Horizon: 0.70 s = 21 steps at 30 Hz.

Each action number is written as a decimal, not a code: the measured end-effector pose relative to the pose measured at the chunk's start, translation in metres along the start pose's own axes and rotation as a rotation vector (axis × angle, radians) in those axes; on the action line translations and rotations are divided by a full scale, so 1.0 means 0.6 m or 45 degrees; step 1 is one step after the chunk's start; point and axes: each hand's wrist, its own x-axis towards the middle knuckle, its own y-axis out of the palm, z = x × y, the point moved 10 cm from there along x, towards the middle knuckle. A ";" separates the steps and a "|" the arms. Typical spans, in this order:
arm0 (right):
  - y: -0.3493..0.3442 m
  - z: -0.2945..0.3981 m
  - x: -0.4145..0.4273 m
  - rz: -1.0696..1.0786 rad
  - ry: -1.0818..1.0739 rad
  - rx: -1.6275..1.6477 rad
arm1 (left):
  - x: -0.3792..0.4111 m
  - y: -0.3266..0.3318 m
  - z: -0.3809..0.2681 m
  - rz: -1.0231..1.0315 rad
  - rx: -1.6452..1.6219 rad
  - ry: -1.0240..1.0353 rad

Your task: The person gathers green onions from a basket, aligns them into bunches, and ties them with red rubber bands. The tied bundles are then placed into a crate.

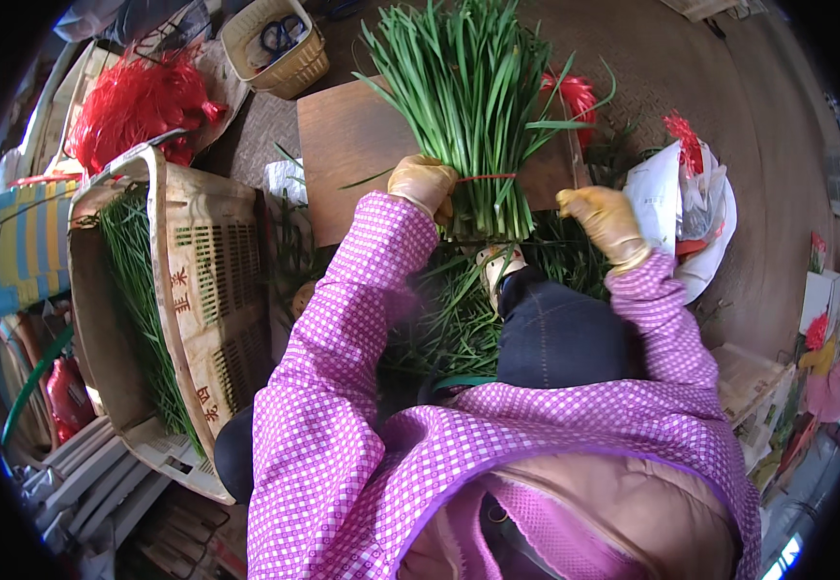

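Observation:
A thick bunch of green garlic chives lies over a brown wooden board, leaf tips pointing away from me and cut ends towards me. A red tie runs across its lower stems. My left hand, in a yellowish rubber glove, grips the left side of the bunch beside the tie. Off to the right, apart from the stems, is my right hand, gloved alike, its fingers curled at the board's right edge. Whether a strand is pinched in those fingers cannot be made out.
At left stands a plastic crate with more chives. Behind it lies red plastic twine. A small basket holds scissors. Loose leaves cover the floor around my shoe. White bags lie right.

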 end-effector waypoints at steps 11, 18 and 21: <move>0.162 0.022 0.029 0.419 0.534 0.772 | 0.009 0.026 0.023 -0.024 0.043 0.093; 0.144 -0.007 0.007 0.289 0.817 0.739 | -0.005 0.038 0.014 -0.029 0.145 0.121; 0.127 -0.017 -0.031 0.238 1.016 1.100 | 0.022 0.031 0.023 -0.049 0.133 0.118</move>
